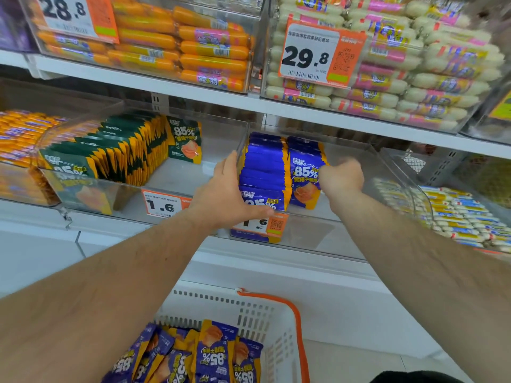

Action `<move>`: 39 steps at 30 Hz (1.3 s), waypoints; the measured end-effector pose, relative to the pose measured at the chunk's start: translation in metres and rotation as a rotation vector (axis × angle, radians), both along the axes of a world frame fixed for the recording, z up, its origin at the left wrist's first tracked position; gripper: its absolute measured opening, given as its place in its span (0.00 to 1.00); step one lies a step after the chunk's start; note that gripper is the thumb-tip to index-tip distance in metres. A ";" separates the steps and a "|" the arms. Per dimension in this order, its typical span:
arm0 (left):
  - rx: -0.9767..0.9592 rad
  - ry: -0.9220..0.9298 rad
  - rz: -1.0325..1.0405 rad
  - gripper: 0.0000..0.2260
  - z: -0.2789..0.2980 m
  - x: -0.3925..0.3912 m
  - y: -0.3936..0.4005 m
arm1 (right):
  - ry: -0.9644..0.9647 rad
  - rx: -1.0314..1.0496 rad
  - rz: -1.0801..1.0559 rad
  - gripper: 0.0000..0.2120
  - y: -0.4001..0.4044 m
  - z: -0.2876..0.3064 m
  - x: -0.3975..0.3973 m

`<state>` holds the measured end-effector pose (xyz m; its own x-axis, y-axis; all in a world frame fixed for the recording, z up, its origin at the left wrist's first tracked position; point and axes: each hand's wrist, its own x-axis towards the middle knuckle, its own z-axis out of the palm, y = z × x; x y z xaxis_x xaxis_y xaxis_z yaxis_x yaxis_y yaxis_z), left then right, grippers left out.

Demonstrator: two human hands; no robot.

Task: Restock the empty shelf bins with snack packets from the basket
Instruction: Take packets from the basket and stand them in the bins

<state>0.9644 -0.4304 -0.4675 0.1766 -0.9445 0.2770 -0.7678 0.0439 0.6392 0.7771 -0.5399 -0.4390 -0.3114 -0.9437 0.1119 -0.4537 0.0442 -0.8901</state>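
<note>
**At the middle shelf: blue packets going into the clear bin**

At the middle shelf, both hands are inside the clear plastic bin (387,161) where the blue-and-yellow snack packets (265,172) stand in rows. The left hand (229,194) lies with fingers straight and spread against the left flank and front of the near row, steadying it upright. The right hand (341,176) is curled at the edge of the second row of packets (304,172); it looks to be pinching or pushing a packet into line, though its fingertips are hidden, so I cannot tell for sure what that grip holds.

My reading of the step: the stocking of this bin is under way — two rows begun at the left, the right part of the bin bare. The next move likely calls for squaring these rows, then reaching down to the white basket (265,316) with the orange handle (293,308), where more blue packets (218,352) lie loose and partly upside down; they would need turning face-forward.

Readable writing: the packets carry a big "85%" with Chinese characters beneath. The orange price tag (260,223) on this bin shows "1.6" partly behind the left hand, and the neighbouring tag (163,205) reads "1.6" too, under the green packets (110,156), also marked "85%". Above, one tag (318,55) reads "29.8" with a QR code — the other (69,15) reads "28.8".
</note>
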 end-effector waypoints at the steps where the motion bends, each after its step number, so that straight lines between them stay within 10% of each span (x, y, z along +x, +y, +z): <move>1: -0.023 0.012 -0.003 0.57 0.002 0.002 0.003 | 0.016 -0.093 0.034 0.15 0.011 0.002 0.003; 7: -0.359 -0.105 -0.018 0.42 -0.012 0.012 0.054 | -0.050 -0.495 0.310 0.12 0.085 -0.013 0.041; 12: 0.014 -0.189 -0.089 0.28 -0.048 0.033 0.106 | -0.078 -0.525 0.543 0.07 0.130 -0.069 0.076; 22: 0.671 -0.312 -0.276 0.18 -0.108 0.069 0.141 | 0.880 0.577 1.020 0.01 0.169 -0.283 0.080; 26: 0.756 -0.301 -0.308 0.18 -0.121 0.071 0.136 | 1.015 0.669 0.932 0.45 0.190 -0.346 0.084; 29: 0.805 -0.309 -0.345 0.17 -0.128 0.071 0.132 | 0.920 0.699 0.931 0.54 0.204 -0.364 0.098; 39: 0.865 -0.306 -0.353 0.20 -0.132 0.071 0.129 | 1.118 0.400 0.993 0.05 0.224 -0.321 0.105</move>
<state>1.0350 -0.3014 -0.5996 -0.1193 -0.8279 -0.5481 -0.9382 -0.0866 0.3350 0.8818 -0.3161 -0.7598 0.5043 -0.7375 -0.4492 -0.8474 -0.5229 -0.0928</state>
